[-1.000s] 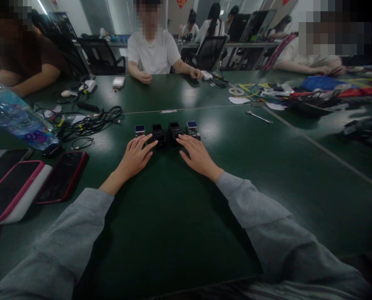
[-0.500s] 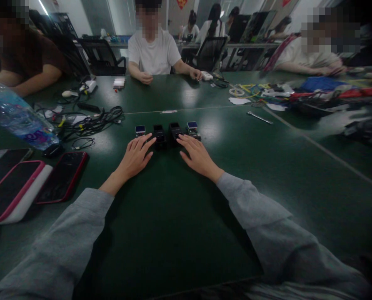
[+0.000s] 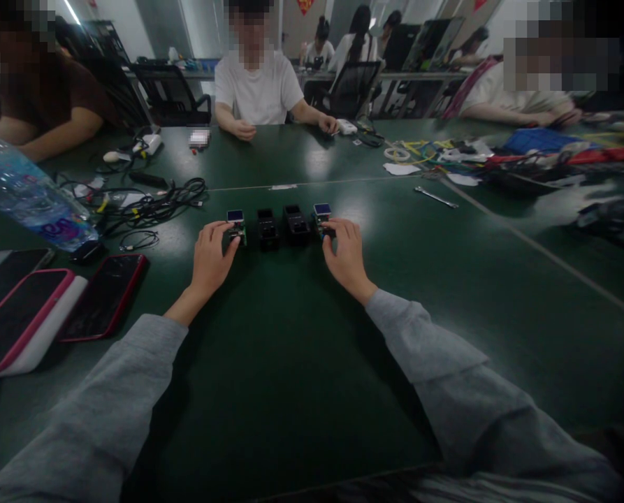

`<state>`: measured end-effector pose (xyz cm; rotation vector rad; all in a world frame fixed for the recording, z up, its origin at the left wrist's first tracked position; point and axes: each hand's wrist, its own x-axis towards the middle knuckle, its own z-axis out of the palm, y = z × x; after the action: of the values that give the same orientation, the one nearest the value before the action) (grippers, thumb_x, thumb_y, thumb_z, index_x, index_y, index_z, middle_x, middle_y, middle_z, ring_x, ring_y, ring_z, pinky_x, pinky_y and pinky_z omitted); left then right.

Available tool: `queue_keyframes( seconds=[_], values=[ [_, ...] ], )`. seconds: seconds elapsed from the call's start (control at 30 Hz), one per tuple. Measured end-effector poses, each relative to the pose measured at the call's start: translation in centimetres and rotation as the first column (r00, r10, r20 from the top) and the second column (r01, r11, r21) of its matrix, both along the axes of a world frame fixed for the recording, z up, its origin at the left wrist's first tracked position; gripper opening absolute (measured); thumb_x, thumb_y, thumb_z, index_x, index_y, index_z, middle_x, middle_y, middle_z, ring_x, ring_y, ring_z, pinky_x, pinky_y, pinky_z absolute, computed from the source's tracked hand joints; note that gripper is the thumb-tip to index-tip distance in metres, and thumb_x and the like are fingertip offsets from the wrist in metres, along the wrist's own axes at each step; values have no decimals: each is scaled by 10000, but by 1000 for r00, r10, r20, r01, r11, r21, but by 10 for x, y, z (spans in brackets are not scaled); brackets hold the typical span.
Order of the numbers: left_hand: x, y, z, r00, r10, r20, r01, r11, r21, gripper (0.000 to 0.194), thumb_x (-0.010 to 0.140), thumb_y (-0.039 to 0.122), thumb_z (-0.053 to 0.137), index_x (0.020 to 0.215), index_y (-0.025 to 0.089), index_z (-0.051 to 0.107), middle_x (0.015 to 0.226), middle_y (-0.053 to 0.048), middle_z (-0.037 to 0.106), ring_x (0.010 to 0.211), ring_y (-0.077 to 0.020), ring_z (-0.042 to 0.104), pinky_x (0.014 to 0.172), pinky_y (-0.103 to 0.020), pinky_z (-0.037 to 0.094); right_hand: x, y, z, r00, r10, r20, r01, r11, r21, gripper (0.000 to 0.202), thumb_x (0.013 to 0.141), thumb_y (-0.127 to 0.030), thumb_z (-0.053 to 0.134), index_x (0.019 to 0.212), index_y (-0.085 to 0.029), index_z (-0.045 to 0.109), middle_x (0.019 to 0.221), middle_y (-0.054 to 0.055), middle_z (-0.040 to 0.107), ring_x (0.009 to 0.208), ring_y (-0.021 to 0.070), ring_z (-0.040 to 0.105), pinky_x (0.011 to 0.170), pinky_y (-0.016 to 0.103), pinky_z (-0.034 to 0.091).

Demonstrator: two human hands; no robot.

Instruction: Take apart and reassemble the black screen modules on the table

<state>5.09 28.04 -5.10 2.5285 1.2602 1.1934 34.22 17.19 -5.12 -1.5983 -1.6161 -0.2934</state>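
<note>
The left hand (image 3: 213,257) covers part of a small green circuit board with a white-framed, dark-blue screen (image 3: 235,216); the right hand (image 3: 344,253) hides much of a matching green board with a blue screen (image 3: 322,209). On each hand, thumb and forefinger stand apart at the board's near part; whether they are clamped on it, I cannot tell. Between the boards, two black plastic casings, a left one (image 3: 266,228) and a right one (image 3: 296,223), rest on the dark green counter (image 3: 285,363), their dark interiors hard to make out. Both boards lie with screens at the far end, long axes running away from the person. The casings run much the same way, the right one's far end slanting left. The left edge cuts off a clear plastic bottle with a blue label (image 3: 33,188).
</note>
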Motion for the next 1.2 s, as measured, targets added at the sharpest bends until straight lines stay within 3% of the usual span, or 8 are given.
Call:
queue_keyframes(
  seconds=[0.2,0.77,1.2],
  values=[
    [-3,5,-5,997,-44,-61,41,998,-54,379,882,341,652,1237,245,562,1304,-103,510,1225,-290,516,1004,-519,469,0,-1,0,1000,8,-5,-8,998,-58,327,908,-184,431,1213,-205,545,1260,126,546,1209,300,481,1014,523,433],
    [-3,7,-6,996,-86,-28,82,990,-115,341,902,308,630,1231,248,563,1281,-95,511,1207,-271,543,996,-510,493,1,1,-3,998,44,48,-40,996,-86,295,923,-178,416,1175,-175,570,1230,141,566,1213,296,492,1067,533,414],
    [-4,8,-9,995,-100,-18,97,988,-122,345,903,311,625,1237,260,555,1288,-98,487,1214,-280,544,989,-504,513,10,6,-8,993,106,48,-99,987,-127,405,909,-163,395,1293,-181,520,1360,140,516,1342,293,412,1142,592,336]
  ],
)
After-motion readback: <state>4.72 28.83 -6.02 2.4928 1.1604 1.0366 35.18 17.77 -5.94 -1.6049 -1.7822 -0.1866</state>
